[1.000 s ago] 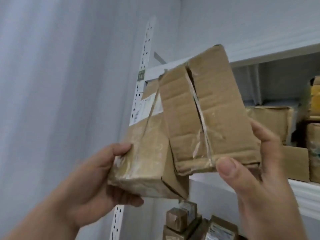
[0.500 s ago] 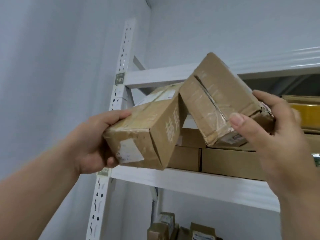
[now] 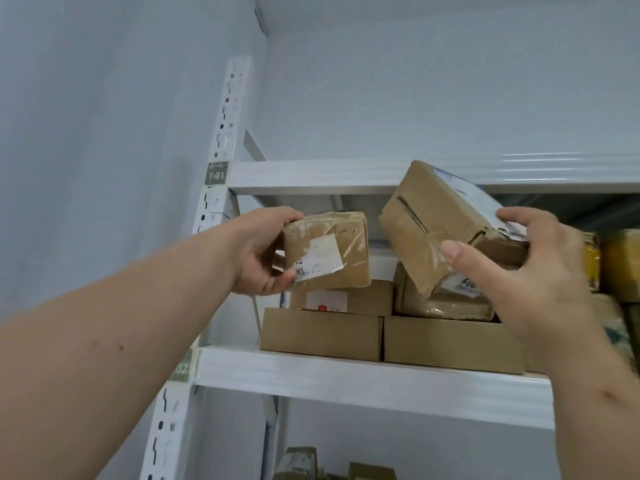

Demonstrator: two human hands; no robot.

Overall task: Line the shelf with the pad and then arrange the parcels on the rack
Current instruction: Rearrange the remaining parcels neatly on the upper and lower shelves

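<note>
We had our left hand (image 3: 263, 258) clamped on a small taped parcel (image 3: 327, 251), right hand (image 3: 512, 268) gripping a tilted parcel (image 3: 440, 223), both just above boxes stacked on the shelf (image 3: 346, 379). Cardboard looked stiff, prob. light; tape slick, so grip by edges/corners. Pad not visible.

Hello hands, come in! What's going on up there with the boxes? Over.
Left hand grips small taped parcel. Right hand holds bigger parcel, tilted. Stacked boxes already fill the shelf below.
</note>
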